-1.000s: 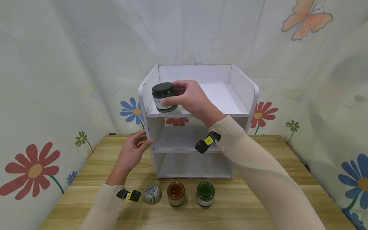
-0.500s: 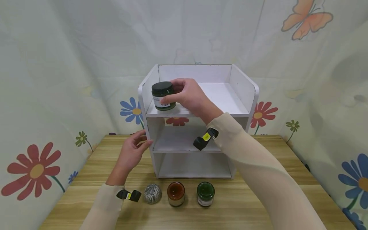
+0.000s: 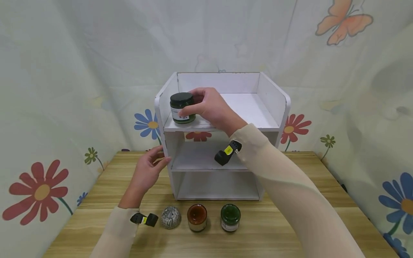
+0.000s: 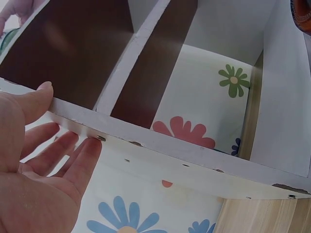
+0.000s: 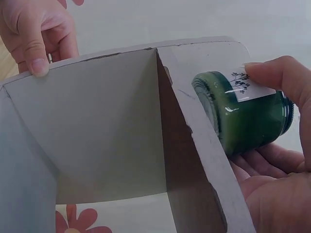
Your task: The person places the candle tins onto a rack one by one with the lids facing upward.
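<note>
The right hand point(image 3: 211, 107) grips a black-lidded, dark-green cylindrical glass jar point(image 3: 181, 104) at the top tier point(image 3: 248, 109) of a white boxy shelf unit point(image 3: 273, 95); base contact is unclear. The left hand point(image 3: 148, 170), lower and apart, pinches the unit's side panel point(image 3: 176, 143).

I'm catching bright highlights on the held jar point(image 5: 255, 121): glossy green glass, papery label point(image 5: 247, 92), matt dark plastic-looking lid point(image 3: 181, 97). Now the shelf point(image 3: 248, 107), smooth white paint, its edges chipped rough. I see smooth, wood-grained tabletop point(image 3: 264, 236), matt cloth sleeves point(image 3: 284, 186), a creased fabric-like backdrop point(image 3: 113, 53), and glassy shine on the brown jar point(image 3: 197, 215).
</note>
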A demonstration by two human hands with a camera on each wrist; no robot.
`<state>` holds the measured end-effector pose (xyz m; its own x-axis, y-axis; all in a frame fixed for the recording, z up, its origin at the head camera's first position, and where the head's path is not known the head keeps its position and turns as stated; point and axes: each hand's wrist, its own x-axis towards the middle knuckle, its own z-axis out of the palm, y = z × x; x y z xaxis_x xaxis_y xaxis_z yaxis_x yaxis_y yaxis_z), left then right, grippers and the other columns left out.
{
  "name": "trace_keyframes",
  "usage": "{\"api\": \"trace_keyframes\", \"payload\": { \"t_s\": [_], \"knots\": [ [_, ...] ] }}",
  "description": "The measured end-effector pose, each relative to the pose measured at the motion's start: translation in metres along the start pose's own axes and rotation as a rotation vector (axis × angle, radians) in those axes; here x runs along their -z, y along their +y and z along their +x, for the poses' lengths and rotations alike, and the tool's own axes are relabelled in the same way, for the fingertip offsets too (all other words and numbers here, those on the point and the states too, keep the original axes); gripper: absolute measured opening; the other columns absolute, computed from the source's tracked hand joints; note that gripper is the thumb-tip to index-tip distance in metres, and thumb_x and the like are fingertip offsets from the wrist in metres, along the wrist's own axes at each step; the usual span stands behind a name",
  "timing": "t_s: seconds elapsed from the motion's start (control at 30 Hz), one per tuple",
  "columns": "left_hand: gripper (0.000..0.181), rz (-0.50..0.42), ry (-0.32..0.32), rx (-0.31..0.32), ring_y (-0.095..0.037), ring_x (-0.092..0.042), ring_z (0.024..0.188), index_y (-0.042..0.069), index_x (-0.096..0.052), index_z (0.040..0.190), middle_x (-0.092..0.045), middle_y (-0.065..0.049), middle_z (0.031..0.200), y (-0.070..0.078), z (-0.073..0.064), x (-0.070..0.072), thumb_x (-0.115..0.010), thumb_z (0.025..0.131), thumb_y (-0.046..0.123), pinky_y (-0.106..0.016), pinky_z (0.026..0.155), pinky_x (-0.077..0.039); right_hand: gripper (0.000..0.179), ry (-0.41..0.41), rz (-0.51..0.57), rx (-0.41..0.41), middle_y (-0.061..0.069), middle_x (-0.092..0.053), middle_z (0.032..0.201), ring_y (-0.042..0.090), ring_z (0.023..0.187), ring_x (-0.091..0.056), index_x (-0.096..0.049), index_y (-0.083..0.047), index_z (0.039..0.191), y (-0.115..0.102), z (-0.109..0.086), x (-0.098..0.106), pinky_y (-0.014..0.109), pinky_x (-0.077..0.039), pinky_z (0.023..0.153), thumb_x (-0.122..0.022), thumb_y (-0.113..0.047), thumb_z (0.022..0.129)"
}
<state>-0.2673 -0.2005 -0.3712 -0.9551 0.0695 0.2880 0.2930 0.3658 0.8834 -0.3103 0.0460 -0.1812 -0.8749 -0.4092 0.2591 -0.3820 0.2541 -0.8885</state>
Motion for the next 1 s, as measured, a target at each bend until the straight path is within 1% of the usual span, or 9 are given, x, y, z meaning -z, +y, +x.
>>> {"api": "trace_keyframes", "payload": {
  "t_s": [0.2, 0.43, 0.57, 0.67, 0.87, 1.0],
  "knots": [
    [0.057, -0.003, 0.001, -0.012, -0.034, -0.056, 0.134, 0.014, -0.050, 0.151, -0.054, -0.011, 0.148, -0.0002, -0.0007, -0.0007, -0.068, 0.100, 0.031, -0.052, 0.115, -0.045, 0.047, -0.014, -0.004, -0.016, 0.000, -0.074, 0.117, 0.016, 0.118, -0.062, -0.071, -0.015, 0.120, 0.0021, 0.0036, 0.0007, 0.044, -0.036, 0.118, -0.089, -0.020, 0.077],
    [0.056, -0.001, 0.002, -0.017, -0.034, -0.056, 0.134, 0.015, -0.050, 0.151, -0.054, -0.011, 0.148, -0.0007, -0.0003, -0.0011, -0.068, 0.100, 0.030, -0.051, 0.115, -0.045, 0.046, -0.040, 0.006, -0.046, 0.001, -0.073, 0.118, 0.019, 0.118, -0.060, -0.070, -0.015, 0.121, 0.0004, 0.0032, 0.0017, 0.043, -0.039, 0.115, -0.088, -0.019, 0.079],
    [0.056, -0.002, 0.003, -0.019, -0.034, -0.056, 0.134, 0.015, -0.050, 0.151, -0.054, -0.011, 0.148, -0.0008, 0.0002, -0.0020, -0.068, 0.100, 0.029, -0.051, 0.115, -0.045, 0.046, -0.056, -0.004, -0.040, 0.001, -0.074, 0.117, 0.019, 0.116, -0.062, -0.070, -0.015, 0.122, 0.0013, 0.0033, 0.0028, 0.042, -0.041, 0.113, -0.088, -0.019, 0.080],
    [0.056, -0.001, 0.003, -0.018, -0.034, -0.056, 0.134, 0.015, -0.050, 0.151, -0.054, -0.011, 0.148, -0.0005, 0.0004, -0.0026, -0.068, 0.100, 0.030, -0.051, 0.115, -0.045, 0.047, -0.067, -0.015, -0.039, 0.000, -0.074, 0.118, 0.019, 0.117, -0.063, -0.069, -0.015, 0.124, 0.0027, 0.0036, 0.0042, 0.043, -0.040, 0.115, -0.087, -0.019, 0.081],
    [0.057, 0.002, 0.000, -0.013, -0.034, -0.055, 0.135, 0.015, -0.050, 0.152, -0.054, -0.011, 0.149, 0.0005, -0.0001, -0.0031, -0.068, 0.100, 0.032, -0.051, 0.116, -0.045, 0.051, -0.092, -0.027, -0.067, -0.001, -0.073, 0.121, 0.018, 0.121, -0.061, -0.068, -0.017, 0.129, 0.0027, 0.0030, 0.0080, 0.047, -0.035, 0.119, -0.087, -0.021, 0.082],
    [0.057, -0.001, 0.003, -0.011, -0.034, -0.055, 0.135, 0.016, -0.050, 0.152, -0.054, -0.011, 0.149, 0.0015, -0.0001, -0.0037, -0.067, 0.100, 0.032, -0.052, 0.116, -0.044, 0.052, -0.102, -0.030, -0.080, -0.001, -0.073, 0.120, 0.018, 0.120, -0.061, -0.067, -0.017, 0.130, 0.0012, 0.0027, 0.0095, 0.046, -0.036, 0.117, -0.087, -0.021, 0.082]
  ]
}}
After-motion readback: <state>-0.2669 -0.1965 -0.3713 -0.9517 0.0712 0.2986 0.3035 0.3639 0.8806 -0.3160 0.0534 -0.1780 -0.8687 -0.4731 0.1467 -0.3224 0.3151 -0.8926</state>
